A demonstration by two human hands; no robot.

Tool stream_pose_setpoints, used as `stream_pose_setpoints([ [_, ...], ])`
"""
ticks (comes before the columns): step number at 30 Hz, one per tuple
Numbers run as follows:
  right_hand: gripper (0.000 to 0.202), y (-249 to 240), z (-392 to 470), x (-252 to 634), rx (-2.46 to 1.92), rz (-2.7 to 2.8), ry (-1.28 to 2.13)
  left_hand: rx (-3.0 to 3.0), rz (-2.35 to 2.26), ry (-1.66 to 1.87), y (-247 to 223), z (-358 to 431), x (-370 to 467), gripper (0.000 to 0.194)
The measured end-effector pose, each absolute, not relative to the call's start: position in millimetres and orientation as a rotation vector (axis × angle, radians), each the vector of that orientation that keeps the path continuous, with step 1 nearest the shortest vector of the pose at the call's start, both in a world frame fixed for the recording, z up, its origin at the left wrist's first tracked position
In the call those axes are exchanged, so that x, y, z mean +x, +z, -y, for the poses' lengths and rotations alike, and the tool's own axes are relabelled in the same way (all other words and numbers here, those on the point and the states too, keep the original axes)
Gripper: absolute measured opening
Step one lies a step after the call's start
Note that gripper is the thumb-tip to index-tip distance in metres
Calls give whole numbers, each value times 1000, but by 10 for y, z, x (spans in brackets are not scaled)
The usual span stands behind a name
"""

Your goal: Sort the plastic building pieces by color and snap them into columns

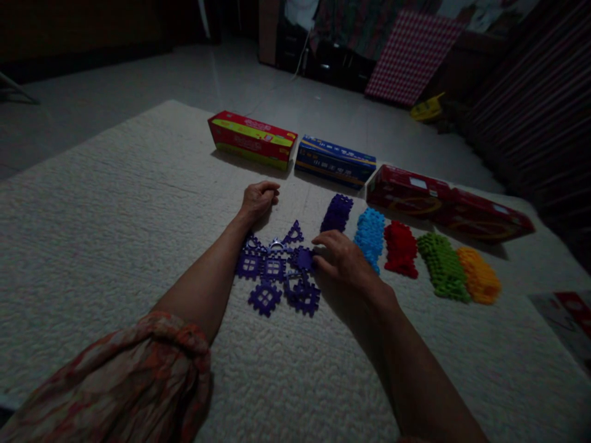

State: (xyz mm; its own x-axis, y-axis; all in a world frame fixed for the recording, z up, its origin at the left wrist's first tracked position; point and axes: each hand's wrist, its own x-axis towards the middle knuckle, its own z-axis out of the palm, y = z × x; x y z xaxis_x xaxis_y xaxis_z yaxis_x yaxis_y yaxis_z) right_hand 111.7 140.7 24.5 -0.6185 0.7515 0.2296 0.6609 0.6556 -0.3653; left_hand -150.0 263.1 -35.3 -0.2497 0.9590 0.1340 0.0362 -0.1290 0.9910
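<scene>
Several purple toothed plastic pieces lie grouped on the cream quilted mat, among them a square window piece (273,269), a triangular one (294,232) and a window piece turned cornerwise (265,298). My left hand (260,200) rests on the mat beyond the group, its fingers curled in with nothing visible in them. At the group's right side, my right hand (339,253) has its thumb and forefinger apart beside the edge of a solid purple square (303,258). Just beyond this hand is a dark purple stack (337,212).
Light blue (370,232), red (401,248), green (443,266) and orange (479,275) stacks stand to the right. Behind them are a red-yellow box (252,143), a blue box (335,163) and dark red boxes (409,194). Tiled floor (231,77) lies beyond the mat (115,203).
</scene>
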Motion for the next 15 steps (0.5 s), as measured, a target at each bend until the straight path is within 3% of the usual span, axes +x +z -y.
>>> stream_pose_setpoints([
  [4,37,297,-1312,1092,-973,2602,605,1206,-1368,1470,-340,-2626,-1504,28],
  [15,29,349,-1303,1099,-970,2589,671,1213,-1341,1493,-381,-2637,-1507,26],
])
